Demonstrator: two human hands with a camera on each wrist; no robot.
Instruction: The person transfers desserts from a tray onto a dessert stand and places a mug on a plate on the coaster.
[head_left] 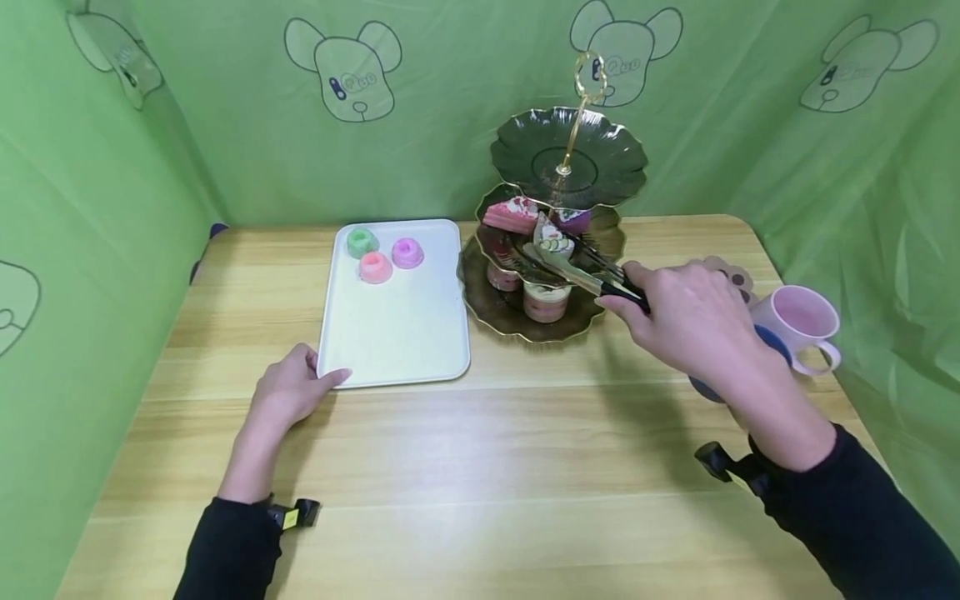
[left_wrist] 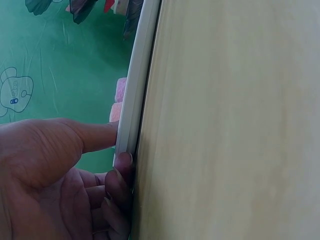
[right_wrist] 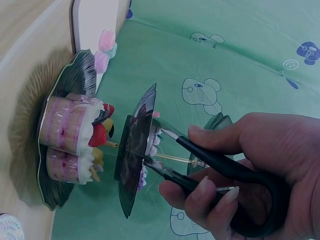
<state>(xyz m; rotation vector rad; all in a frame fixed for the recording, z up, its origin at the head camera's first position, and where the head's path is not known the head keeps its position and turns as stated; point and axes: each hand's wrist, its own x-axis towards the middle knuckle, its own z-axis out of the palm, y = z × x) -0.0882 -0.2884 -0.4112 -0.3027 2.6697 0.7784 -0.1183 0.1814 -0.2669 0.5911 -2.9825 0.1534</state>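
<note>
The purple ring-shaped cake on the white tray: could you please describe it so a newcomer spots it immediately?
On the wooden table, the left hand pinches a corner of the white tray. Toward its far edge, the purple ring-shaped cake sits rightmost, beside the green cake and the coral cake. Its purple colour sets it apart.

Smooth tray [head_left: 393, 333], apparently plastic.

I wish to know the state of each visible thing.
White rectangular tray: flat, held by left hand
Three pastel ring-shaped cakes: on the tray
Black-handled metal tongs: spread, held by right hand
Triangular cake slice: by tongs' tips, grip unclear
Dark scalloped three-tier stand: upright
Two clear dessert cups: filled
Pink mug: upright
</note>
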